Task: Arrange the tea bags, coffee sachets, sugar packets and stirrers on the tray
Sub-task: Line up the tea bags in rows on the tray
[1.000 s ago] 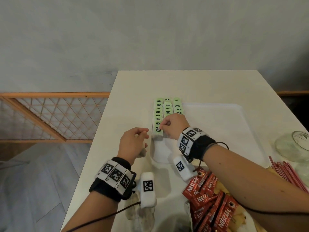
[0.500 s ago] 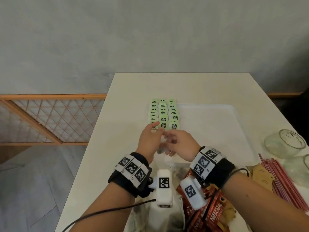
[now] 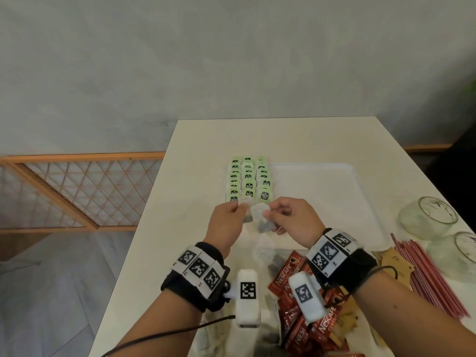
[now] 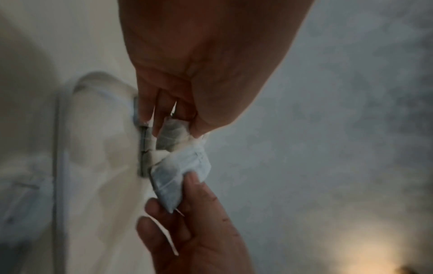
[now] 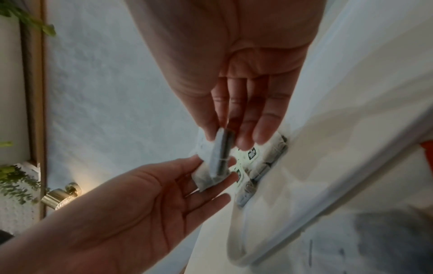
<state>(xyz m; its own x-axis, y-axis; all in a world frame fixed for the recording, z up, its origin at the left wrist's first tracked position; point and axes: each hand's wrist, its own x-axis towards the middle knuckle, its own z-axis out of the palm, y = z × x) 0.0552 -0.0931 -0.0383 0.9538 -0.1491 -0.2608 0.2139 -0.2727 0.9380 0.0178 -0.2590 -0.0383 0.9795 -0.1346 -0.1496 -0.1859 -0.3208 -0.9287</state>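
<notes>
The left hand [image 3: 226,222] hovers over the near left corner of the shallow white plastic tray [image 3: 334,202]. Its grip pinches one small white paper tea bag [image 4: 172,134] between thumb and curled fingers, as the left wrist view shows. Just to its right, the right hand [image 3: 293,220] pinches a second white tea bag [image 3: 260,220] between thumb and forefinger, its other fingers loosely extended. The two bags touch each other between the hands, held above the tray.

Beyond the hands, three neat rows of tea bags with green tags [image 3: 248,180] lie along the tray's left side; the rest of the tray floor is bare. The tray sits on a cream surface [image 3: 283,140].

Nearer the person, a heap of red Nescafe coffee sachets [image 3: 322,328] lies below the right wrist. Further right are brown paper packets [image 3: 396,264], then a bundle of thin red stirrers [image 3: 432,279], and two clear glass jars [image 3: 427,217] at the far right edge.
</notes>
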